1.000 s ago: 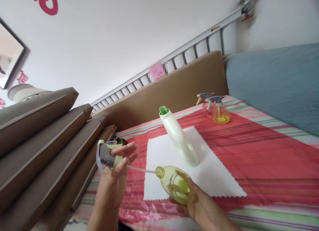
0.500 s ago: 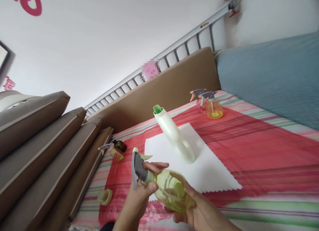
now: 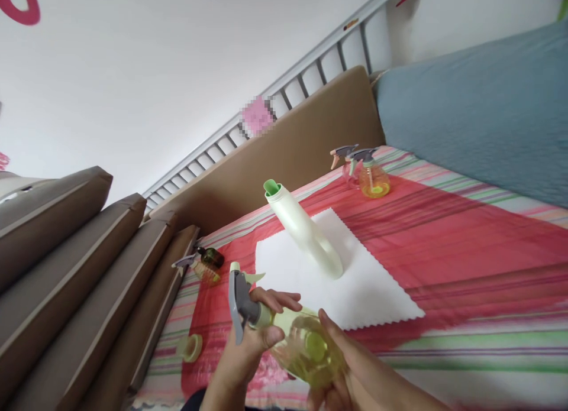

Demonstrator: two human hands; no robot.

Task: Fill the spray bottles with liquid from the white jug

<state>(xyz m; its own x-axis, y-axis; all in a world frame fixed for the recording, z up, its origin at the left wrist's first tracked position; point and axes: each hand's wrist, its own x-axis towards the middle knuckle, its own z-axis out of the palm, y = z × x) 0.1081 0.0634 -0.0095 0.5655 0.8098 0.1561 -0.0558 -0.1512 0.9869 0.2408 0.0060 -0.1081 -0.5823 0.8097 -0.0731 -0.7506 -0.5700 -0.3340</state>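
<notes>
A yellow see-through spray bottle (image 3: pixel 306 346) with a grey and pale-green trigger head is tilted between my two hands, its head toward the left. My left hand (image 3: pixel 260 328) is closed around its neck just below the trigger. The fingers of my right hand (image 3: pixel 344 363) wrap the rounded base from the right side. Some liquid shows inside, along with a round yellow piece at the bottom. Beyond my hands a tall pale-green bottle (image 3: pixel 306 230) with an uncapped mouth and a green spout stands on a white scallop-edged sheet (image 3: pixel 373 293).
A pale cap (image 3: pixel 190 347) lies at the lower left. Farther back are a clear spray bottle (image 3: pixel 205 272) and a dark bottle (image 3: pixel 212 256). An orange spray bottle (image 3: pixel 375 180) and a pink one (image 3: pixel 351 175) stand at the back right. Red plastic film (image 3: pixel 444 239) covers the striped cloth.
The camera view has shifted slightly. The spray bottle has turned a little in my hands, showing more of its base. Both hands still hold it.
</notes>
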